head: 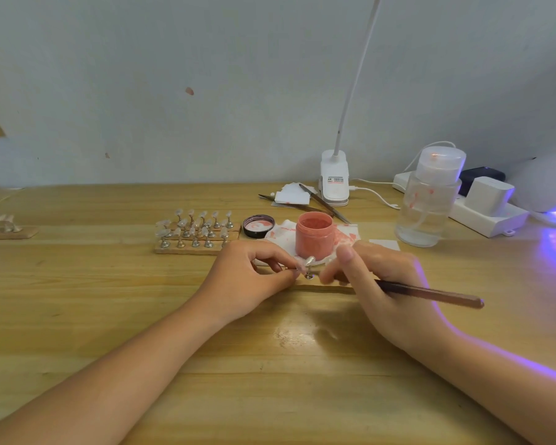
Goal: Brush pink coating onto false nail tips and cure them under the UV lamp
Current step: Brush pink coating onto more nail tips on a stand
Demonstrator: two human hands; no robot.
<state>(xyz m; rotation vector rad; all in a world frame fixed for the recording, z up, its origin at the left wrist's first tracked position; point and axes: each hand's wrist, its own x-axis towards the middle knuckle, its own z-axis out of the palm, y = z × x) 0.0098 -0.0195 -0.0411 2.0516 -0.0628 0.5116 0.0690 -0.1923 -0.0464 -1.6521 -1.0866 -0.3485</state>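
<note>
Head view, hands (pixel 305 277) holding brush (pixel 430 293), label unreadable

Pink jar (pixel 314 238), brown brush (pixel 430 293), yellow-tan wooden table (pixel 109 284) (violet lamp glow).

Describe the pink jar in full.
The pink jar is a small round tub, seemingly translucent plastic, tinted salmon-pink throughout. It stands upright and open on a stained white paper on the wooden table, just behind both hands. Its dark lid lies apart to its left, inside up, smeared pink.
</note>
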